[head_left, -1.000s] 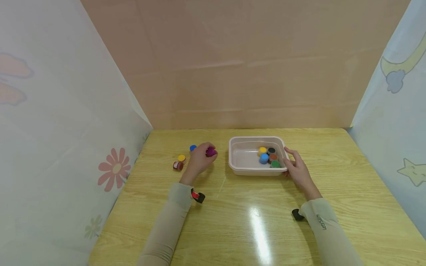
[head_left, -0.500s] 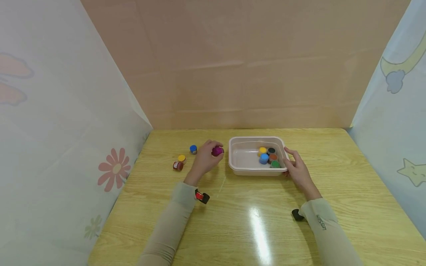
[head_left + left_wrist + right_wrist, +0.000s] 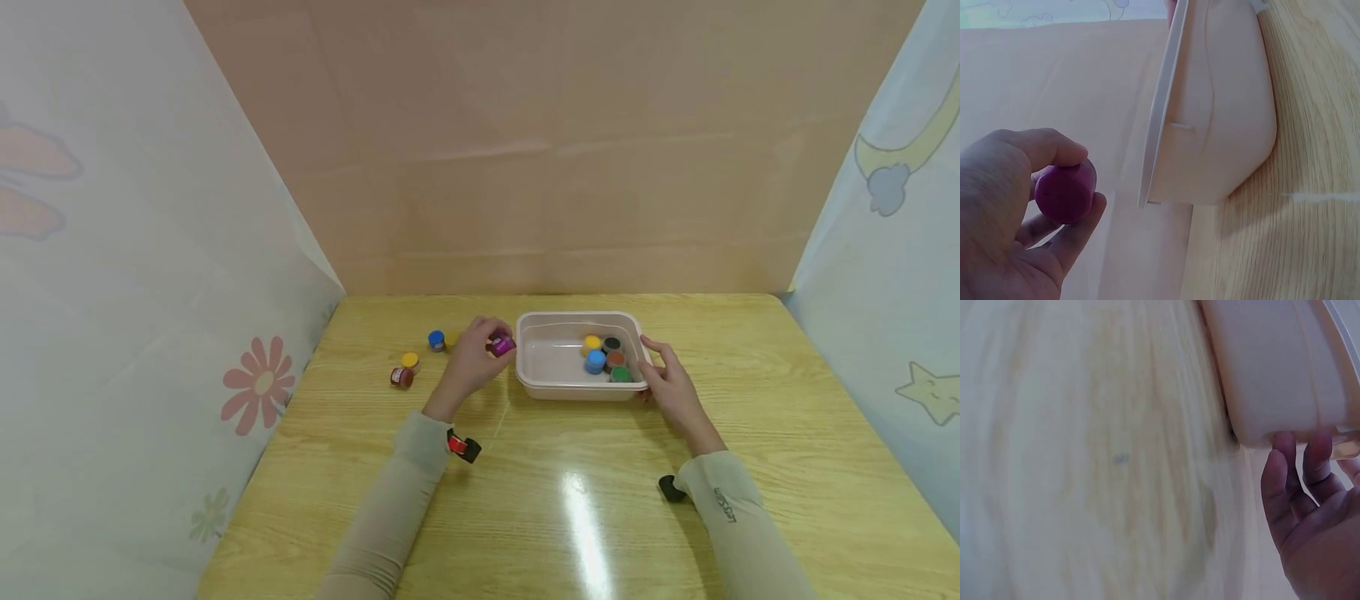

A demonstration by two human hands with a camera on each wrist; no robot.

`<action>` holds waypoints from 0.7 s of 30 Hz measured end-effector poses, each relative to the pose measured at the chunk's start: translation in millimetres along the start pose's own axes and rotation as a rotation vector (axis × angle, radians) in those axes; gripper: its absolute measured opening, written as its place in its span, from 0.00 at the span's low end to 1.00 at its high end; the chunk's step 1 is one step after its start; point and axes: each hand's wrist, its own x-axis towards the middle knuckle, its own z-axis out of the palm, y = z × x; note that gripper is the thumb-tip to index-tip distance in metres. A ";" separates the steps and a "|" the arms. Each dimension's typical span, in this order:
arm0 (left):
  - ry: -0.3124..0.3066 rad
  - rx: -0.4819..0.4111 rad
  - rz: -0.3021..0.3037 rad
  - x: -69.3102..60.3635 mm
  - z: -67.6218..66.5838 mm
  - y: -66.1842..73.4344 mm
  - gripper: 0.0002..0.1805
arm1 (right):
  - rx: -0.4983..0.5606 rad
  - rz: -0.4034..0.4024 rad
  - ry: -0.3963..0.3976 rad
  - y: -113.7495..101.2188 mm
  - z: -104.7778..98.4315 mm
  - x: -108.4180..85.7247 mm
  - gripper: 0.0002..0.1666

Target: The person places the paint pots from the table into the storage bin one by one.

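Observation:
My left hand pinches a small purple paint pot between thumb and fingers, in the air just left of a pale pink plastic box. At the box's right end, my right hand grips the rim; in the right wrist view, fingertips touch the outer wall. Inside the box, toward its right side, sit several paint pots: yellow, black, light blue, brown-orange and green.
On the table left of my left hand are a blue pot, a yellow-lidded pot and a dark red pot lying on its side. Another yellowish pot is partly hidden behind that hand. A tan backdrop rises behind.
My left hand has carried the purple paint pot rightward to near the box's left rim, and the pot is now tilted. The blue pot has come fully into sight. My right hand stays put.

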 end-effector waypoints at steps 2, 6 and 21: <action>0.002 -0.007 0.015 0.7 1.1 1.4 0.13 | 0.003 -0.003 0.000 0.4 0.2 0.5 0.37; 0.011 -0.001 0.032 2.1 2.6 6.6 0.14 | 0.008 -0.003 -0.003 0.1 0.3 0.9 0.37; 0.023 0.002 0.104 6.8 12.7 18.7 0.16 | 0.020 -0.018 -0.005 4.9 1.1 3.8 0.36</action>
